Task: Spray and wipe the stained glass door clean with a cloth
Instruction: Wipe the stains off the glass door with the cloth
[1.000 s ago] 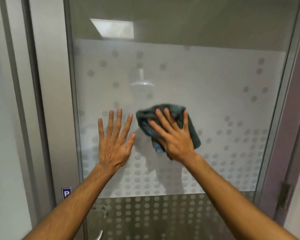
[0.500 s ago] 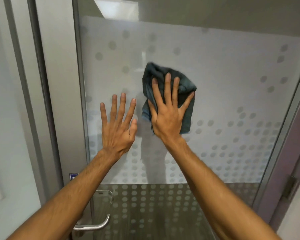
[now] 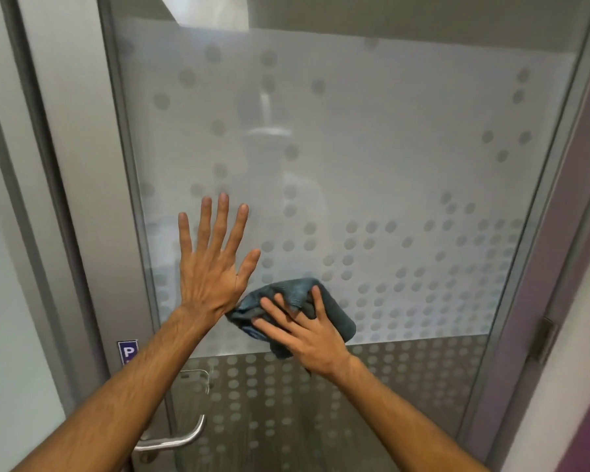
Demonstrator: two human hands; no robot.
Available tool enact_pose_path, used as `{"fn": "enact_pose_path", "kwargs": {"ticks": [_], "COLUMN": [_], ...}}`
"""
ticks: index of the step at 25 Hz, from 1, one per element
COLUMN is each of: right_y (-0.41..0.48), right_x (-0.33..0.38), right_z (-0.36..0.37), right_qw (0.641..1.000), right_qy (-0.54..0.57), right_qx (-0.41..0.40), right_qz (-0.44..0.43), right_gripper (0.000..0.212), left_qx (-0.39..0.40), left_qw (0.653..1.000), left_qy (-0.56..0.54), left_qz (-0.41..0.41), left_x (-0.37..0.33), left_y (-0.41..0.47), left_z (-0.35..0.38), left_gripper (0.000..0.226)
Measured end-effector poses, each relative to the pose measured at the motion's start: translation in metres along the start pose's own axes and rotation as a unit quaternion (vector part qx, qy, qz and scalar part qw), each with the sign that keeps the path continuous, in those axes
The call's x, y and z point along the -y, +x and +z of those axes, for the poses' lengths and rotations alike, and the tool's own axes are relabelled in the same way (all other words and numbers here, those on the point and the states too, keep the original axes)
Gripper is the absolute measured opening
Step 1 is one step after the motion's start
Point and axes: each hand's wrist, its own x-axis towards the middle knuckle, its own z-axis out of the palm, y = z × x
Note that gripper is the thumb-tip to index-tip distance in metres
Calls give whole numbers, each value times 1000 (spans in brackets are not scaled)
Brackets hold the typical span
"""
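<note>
Head view, the only one supplied. The frosted glass door (image 3: 389, 165), patterned with dots, fills the frame. The left hand (image 3: 212, 264) lies flat on the pane at about 9 o'clock from frame centre, fingers spread and empty, apparently bracing the door. The right hand (image 3: 304, 332) sits near 6 o'clock, fingers splayed and pressed down on a bunched blue-grey microfibre cloth (image 3: 334, 318), pinning it to the glass just above the lower edge of the frosted band; the cloth's left edge is touching or just beside the heel of the left hand, which one cannot be told. The lever door handle (image 3: 181, 439) lies at 7 o'clock, a small blue sign (image 3: 127, 351) at 8 o'clock on the frame. No spray bottle is in view, and no stain can be made out. Assessment: wiping is in hand. For sound work, keep the palm flat, overlap passes, refold to a clean face, and cover the untouched area toward 3 o'clock.
</note>
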Motion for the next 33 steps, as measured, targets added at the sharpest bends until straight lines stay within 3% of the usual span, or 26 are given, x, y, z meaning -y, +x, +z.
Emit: {"fn": "enact_pose_path", "kwargs": {"ticks": [2,4,11,16,19,22,25,29,31,33], "right_y": [-3,2,43,46,44,35,23,18,15,7], "right_x": [-23,-43,-103,-89,-74,-55,-37,-20,-15,-9], "right_z": [-8,-20,-57,-69,-80,-81,-78,-90,-103,-114], "right_qw": [999,999,979,949,916,906,904,875,853,800], "right_qy": [-10,-5,7,130,211,252,282,362,431,490], "right_qx": [11,-3,-109,-173,-201,-194,-175,-144,-107,-125], "right_qz": [-49,-36,174,228,277,278,268,286,274,323], "right_gripper": [53,52,53,51,61,63,58,62,70,66], "left_qx": [-5,-7,-15,-43,-13,41,70,86,83,91], "left_qw": [1000,1000,997,964,897,808,695,588,570,583], "left_qy": [-1,-10,-74,-258,-422,-554,-661,-709,-705,-686], "left_qz": [7,3,5,-53,-133,-193,-275,-380,-415,-426], "left_x": [-7,-12,-45,-81,-105,-121,-129,-124,-116,-107], "left_y": [-1,0,14,2,-8,-19,-30,-38,-42,-47], "left_z": [0,-1,-5,-19,-34,-48,-55,-60,-62,-67], "left_gripper": [72,73,71,72,56,32,34,30,26,23]}}
